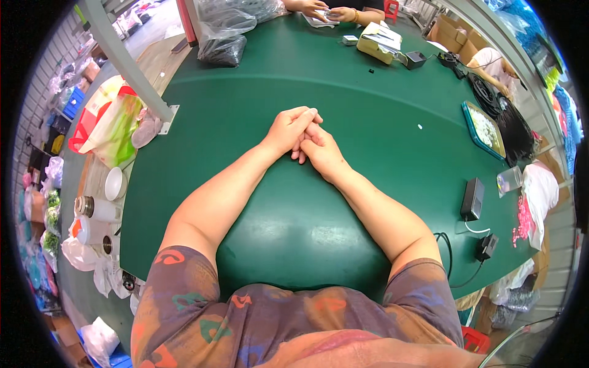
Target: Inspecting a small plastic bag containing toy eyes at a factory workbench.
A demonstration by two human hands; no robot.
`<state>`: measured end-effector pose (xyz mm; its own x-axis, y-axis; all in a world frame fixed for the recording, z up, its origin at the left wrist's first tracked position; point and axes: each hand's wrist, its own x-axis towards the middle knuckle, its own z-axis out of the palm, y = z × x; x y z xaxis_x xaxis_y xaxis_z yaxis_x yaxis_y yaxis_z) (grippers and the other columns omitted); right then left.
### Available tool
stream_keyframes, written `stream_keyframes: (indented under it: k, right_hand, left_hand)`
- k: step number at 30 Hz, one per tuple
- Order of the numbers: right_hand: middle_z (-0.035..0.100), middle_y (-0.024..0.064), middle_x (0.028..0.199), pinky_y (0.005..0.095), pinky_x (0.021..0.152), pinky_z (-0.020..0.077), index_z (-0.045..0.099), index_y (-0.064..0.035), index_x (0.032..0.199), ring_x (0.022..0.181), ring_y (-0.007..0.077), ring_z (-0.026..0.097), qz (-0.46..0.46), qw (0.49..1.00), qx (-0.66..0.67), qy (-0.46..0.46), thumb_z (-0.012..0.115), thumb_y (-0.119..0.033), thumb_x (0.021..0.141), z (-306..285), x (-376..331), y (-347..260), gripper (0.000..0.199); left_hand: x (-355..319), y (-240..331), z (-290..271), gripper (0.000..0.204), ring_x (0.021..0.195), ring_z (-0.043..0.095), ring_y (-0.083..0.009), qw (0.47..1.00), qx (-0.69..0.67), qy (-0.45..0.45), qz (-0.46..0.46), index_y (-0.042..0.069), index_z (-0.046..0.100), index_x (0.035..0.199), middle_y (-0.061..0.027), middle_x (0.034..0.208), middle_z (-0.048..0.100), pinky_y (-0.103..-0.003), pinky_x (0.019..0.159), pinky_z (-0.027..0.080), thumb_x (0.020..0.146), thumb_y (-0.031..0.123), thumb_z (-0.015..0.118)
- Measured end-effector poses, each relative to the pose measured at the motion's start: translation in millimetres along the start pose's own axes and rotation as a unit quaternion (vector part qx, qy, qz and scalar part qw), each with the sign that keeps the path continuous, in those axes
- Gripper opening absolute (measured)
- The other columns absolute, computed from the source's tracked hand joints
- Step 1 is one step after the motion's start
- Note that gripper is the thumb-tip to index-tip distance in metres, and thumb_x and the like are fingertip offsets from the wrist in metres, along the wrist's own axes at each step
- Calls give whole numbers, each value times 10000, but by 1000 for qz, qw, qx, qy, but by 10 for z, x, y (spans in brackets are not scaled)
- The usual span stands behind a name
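Observation:
My left hand and my right hand are clasped together over the middle of the green tabletop. The left fingers fold across the right ones, and some fingertips show below the join. No object shows between them, though the inside of the clasp is hidden. Both forearms rest along the table. To the right, a small white piece lies apart from my hands.
A teal-rimmed tray of white pieces, a black box-shaped device and a black adapter with cables are at right. Far ahead, another person's hands work near a yellow box. A metal post stands left.

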<state>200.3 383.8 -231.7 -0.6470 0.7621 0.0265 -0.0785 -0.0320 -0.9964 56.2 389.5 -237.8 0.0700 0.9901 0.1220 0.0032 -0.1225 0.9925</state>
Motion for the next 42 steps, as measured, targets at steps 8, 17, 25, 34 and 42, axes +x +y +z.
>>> stream_keyframes:
  k: [8, 17, 25, 34, 42]
  right_hand:
    - [597, 24, 851, 247, 620, 472, 585, -44, 1096, 740, 119, 599, 1, 1000, 4, -1, 383, 49, 866, 8, -12, -12, 320]
    - [598, 26, 858, 249, 621, 474, 589, -42, 1097, 744, 120, 600, 0, 1000, -1, -5, 383, 46, 868, -5, 1, 10, 320]
    - [597, 26, 855, 246, 617, 473, 582, -43, 1083, 738, 115, 595, -4, 1000, 6, -10, 375, 44, 869, -8, 10, 40, 311]
    - [596, 29, 849, 249, 616, 471, 579, -40, 1073, 731, 118, 593, 1, 1000, -6, -3, 378, 46, 856, -11, -4, 7, 308]
    - [608, 31, 846, 261, 606, 476, 583, -49, 1076, 734, 118, 590, -1, 1000, -6, -3, 372, 24, 875, -19, 5, 16, 300]
  left_hand:
    - [-25, 32, -3, 343, 535, 564, -70, 1000, 6, -1, -16, 1, 658, 954, -46, 722, 678, -223, 485, 463, 1033, 280, 474]
    - [-13, 11, -11, 346, 547, 568, -72, 1000, 5, -2, -7, 2, 659, 962, -46, 734, 675, -221, 493, 466, 1034, 284, 471]
    - [-12, -9, -26, 351, 621, 591, -84, 1000, 13, 1, -10, 5, 670, 963, -50, 777, 668, -237, 566, 492, 1034, 286, 472]
    - [-14, 12, -16, 354, 605, 586, -79, 1000, 23, -2, -9, 6, 667, 968, -49, 767, 670, -229, 546, 485, 1035, 295, 475]
    - [0, -7, -14, 347, 581, 579, -75, 1000, 19, 3, -7, 4, 668, 976, -48, 758, 674, -224, 525, 475, 1034, 287, 475]
